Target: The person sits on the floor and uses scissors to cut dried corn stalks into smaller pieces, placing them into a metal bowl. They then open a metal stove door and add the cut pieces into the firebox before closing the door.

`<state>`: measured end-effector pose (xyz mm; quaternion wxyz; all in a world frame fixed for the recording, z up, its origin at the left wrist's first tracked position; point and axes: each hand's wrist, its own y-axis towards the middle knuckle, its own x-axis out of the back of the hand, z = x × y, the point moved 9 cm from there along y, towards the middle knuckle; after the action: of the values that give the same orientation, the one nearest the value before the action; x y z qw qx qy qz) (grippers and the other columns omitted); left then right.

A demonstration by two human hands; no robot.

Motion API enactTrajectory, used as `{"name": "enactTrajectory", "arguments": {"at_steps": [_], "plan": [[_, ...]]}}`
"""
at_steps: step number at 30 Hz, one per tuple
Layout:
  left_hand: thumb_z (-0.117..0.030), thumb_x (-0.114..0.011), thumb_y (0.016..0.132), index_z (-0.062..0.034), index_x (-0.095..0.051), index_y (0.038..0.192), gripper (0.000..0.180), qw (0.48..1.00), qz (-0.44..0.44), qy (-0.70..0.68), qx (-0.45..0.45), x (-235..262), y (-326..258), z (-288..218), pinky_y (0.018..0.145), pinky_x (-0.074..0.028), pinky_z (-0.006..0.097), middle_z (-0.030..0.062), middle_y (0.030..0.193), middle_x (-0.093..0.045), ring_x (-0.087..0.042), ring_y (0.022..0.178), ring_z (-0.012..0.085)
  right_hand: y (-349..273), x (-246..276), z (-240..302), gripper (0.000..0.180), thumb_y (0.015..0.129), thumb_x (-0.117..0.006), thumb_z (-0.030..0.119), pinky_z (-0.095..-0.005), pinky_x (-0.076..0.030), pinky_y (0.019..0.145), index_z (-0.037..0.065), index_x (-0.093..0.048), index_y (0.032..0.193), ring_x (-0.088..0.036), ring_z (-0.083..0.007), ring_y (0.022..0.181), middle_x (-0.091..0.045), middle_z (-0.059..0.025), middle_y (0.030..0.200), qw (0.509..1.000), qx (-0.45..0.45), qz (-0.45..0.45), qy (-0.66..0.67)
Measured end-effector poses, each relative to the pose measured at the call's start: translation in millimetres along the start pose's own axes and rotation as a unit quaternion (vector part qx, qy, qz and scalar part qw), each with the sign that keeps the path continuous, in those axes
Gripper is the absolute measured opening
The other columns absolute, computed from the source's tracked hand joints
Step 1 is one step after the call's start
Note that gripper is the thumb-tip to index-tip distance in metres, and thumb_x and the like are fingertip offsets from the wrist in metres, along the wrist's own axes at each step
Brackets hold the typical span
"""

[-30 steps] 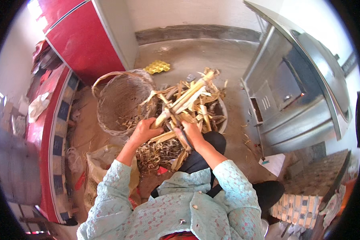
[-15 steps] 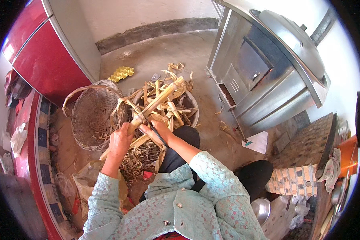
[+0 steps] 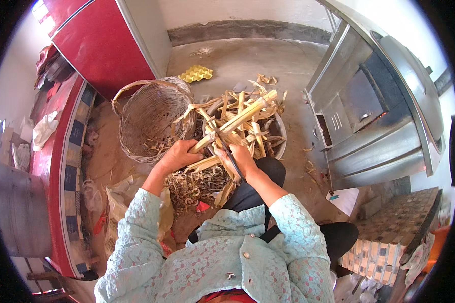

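A thick, dry corn stalk [image 3: 245, 115] slants up and to the right, its lower end in the closed fingers of my left hand [image 3: 179, 154]. My right hand [image 3: 243, 158] is wrapped round the dark handle of scissors [image 3: 233, 162]. Their blades cross the stalk just above my left hand. Whether the blades are apart or together is hard to make out. Below both hands, a round metal basin [image 3: 282, 146] holds dry stalks and husks. A heap of shredded dry leaves [image 3: 194, 189] lies nearer to me on the floor.
A wicker basket [image 3: 154, 108] stands left of the basin, a yellow egg tray [image 3: 196, 73] beyond it. On the right is a metal stove [image 3: 349, 108] with a lidded pot [image 3: 407, 76]. A plastic sack [image 3: 124, 194] lies near my left forearm. A red cabinet [image 3: 106, 45] stands at left.
The whole view has swung, so things sit farther right. My left hand has turned flatter on the stalk; the stalk end that stuck out below it no longer shows. My right hand still grips the scissors.
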<state>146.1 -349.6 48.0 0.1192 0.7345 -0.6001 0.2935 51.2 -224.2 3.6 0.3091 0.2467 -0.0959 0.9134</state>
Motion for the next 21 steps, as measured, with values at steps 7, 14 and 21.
{"name": "enactTrajectory", "arguments": {"at_steps": [7, 14, 21], "plan": [[-0.018, -0.069, 0.076, -0.0054, -0.064, 0.093, 0.022, 0.981, 0.097, -0.143, 0.084, -6, -12, 35, 0.048, -0.035, 0.021, -0.0062, 0.064, -0.053, -0.045, 0.055, 0.0025, -5, -8, 12, 0.043, 0.083, -0.060, 0.044, -0.0431, -0.047, 0.060, 0.001, -0.060, 0.079, -0.060, -0.0382, 0.066, -0.060, -0.0200, 0.064, 0.998, 0.037, 0.024, -0.045], [-0.022, -0.063, 0.080, -0.0062, -0.059, 0.094, 0.022, 0.981, -0.098, 0.158, -0.049, -3, -3, 20, 0.062, -0.046, 0.044, 0.0196, 0.072, -0.060, -0.060, 0.069, 0.0375, -1, 2, 18, 0.049, 0.081, -0.060, 0.050, -0.0402, -0.047, 0.066, 0.001, -0.059, 0.090, -0.061, -0.0371, 0.075, -0.062, -0.0195, 0.074, 0.998, 0.025, 0.021, -0.060], [-0.018, -0.063, 0.080, -0.0016, -0.058, 0.094, 0.023, 0.989, -0.107, 0.058, -0.086, -22, -6, 20, 0.055, -0.044, 0.039, 0.0192, 0.066, -0.057, -0.054, 0.054, 0.0294, -2, -4, 12, 0.048, 0.087, -0.052, 0.047, -0.0398, -0.045, 0.067, 0.000, -0.057, 0.095, -0.060, -0.0369, 0.076, -0.060, -0.0198, 0.074, 0.998, 0.040, 0.037, 0.044]]}}
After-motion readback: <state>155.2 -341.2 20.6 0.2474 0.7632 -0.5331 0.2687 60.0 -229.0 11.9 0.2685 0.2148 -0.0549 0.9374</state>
